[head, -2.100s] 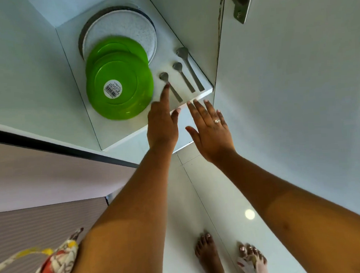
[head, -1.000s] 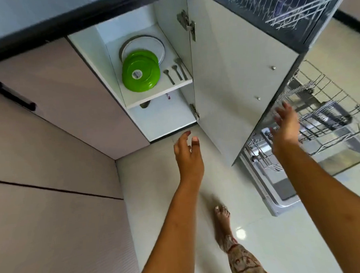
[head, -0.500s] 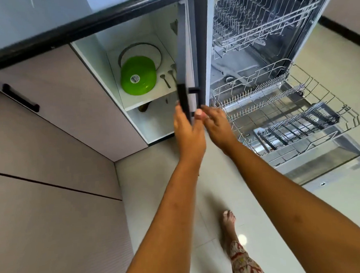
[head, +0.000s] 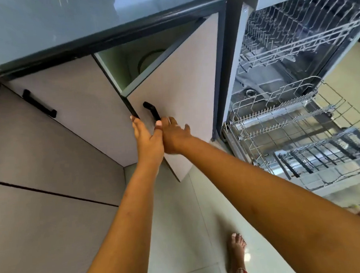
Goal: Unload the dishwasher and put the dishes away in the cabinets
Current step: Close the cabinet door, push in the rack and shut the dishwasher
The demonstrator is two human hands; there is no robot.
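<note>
At the cabinet door (head: pixel 178 90), just left of the open dishwasher (head: pixel 234 71), I had both hands side by side and touching. The left hand (head: pixel 148 139) lay with straight fingers along the door's left edge, its thumb beside the black handle (head: pixel 151 111). The right hand (head: pixel 175 135) pressed flat on the door face just right of that handle, fingers spread and slightly blurred. The door stood ajar, and through the gap I saw the dark rim of a plate (head: pixel 148 58) far inside. On the right, the lower rack (head: pixel 300 142) was pulled out near me.
</note>
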